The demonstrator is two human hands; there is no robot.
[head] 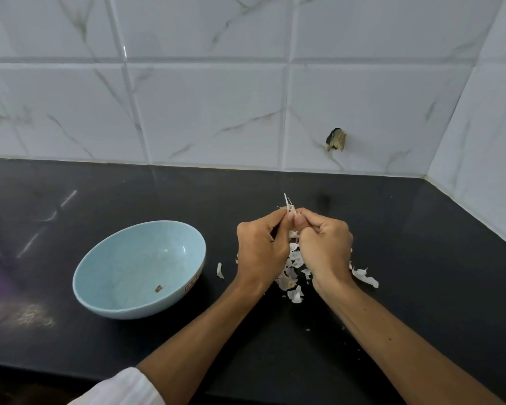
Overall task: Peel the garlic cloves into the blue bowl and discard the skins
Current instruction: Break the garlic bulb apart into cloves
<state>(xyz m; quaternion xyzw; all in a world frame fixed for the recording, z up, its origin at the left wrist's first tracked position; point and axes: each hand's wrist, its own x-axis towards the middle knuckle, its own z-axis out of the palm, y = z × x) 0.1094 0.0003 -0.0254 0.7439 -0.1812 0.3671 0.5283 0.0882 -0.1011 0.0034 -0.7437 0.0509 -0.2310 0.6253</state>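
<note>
Looking from the largest surface down, we meet the white marble-veined tiled wall [211,112], which closes the back and right edges of the glossy black stone counter [100,194]. Left of the counter's middle, nearer its front edge than its back, sits the round pale blue ceramic bowl [135,258], upright and within easy reach for dropping cloves in.

Near the bowl but apart from it, toward the counter's right edge, the left hand [260,247] and the right hand [324,244] meet at their fingertips. Their fingers are curled and pinch one small garlic clove [291,213] between them. The fingers hide most of the clove, and thin papery wisps stick up from it.

We judge that the hands are held over the bare counter, not over the bowl, so that the peel falls outside it. The heap of white papery garlic skins [292,273] lies right beneath them, not yet discarded. A few curled white strips [364,276] lie toward the right edge, and one loose white flake [220,270] lies just beside the bowl.

Smaller still are a ragged chipped hole in a tile [336,139] near the back right corner and a tiny brown scrap [158,288] on the bowl's floor. We see no peeled clove in the bowl, so most of the task looks to lie ahead.
</note>
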